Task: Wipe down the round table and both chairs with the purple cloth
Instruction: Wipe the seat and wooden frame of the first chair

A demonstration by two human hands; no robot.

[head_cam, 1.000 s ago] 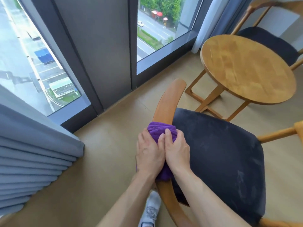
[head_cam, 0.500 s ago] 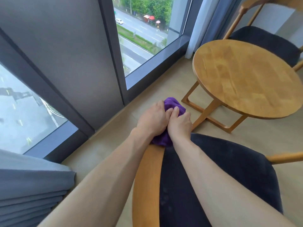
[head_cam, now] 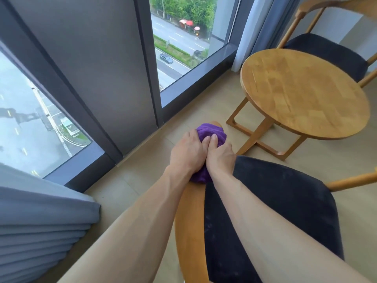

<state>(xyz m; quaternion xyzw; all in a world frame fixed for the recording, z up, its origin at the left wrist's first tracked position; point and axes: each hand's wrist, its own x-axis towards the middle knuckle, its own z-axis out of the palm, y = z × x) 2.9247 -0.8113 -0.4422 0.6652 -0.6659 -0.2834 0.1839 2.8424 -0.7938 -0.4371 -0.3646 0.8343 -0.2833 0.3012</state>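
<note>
A: Purple cloth [head_cam: 212,134], a bunched terry rag, sits wrapped over the far end of the curved wooden armrest [head_cam: 188,217] of the near chair with the dark blue cushioned seat [head_cam: 271,209]. Which step would you say this is?

B: Wiping the near chair's wooden frame. The left hand [head_cam: 186,153] and the right hand [head_cam: 219,158] lie side by side, both closed down on the cloth and pressing it onto the rail, thumbs touching on top.

A: So neither hand is free?

B: No, both grip the cloth. It covers the tip of the armrest, close to the leg of the round light-wood counter [head_cam: 306,94], but not touching it as far as I can tell.

A: What does the next move call for?

B: My guess: the cloth is at the end of the rail, so a pull back along the curve toward the body, with pressure kept on both sides of the wood. The other armrest [head_cam: 350,181] shows at the right, and the second wooden chair with a dark seat [head_cam: 326,52] stands beyond the counter. Whether those or the counter top are done, I cannot judge; the seat shows pale dusty flecks.

A: Any brands, labels or writing?

B: None readable. The cloth, chairs and counter carry no marks, and the street through the floor-length window [head_cam: 179,43] is too small to show signs.
</note>
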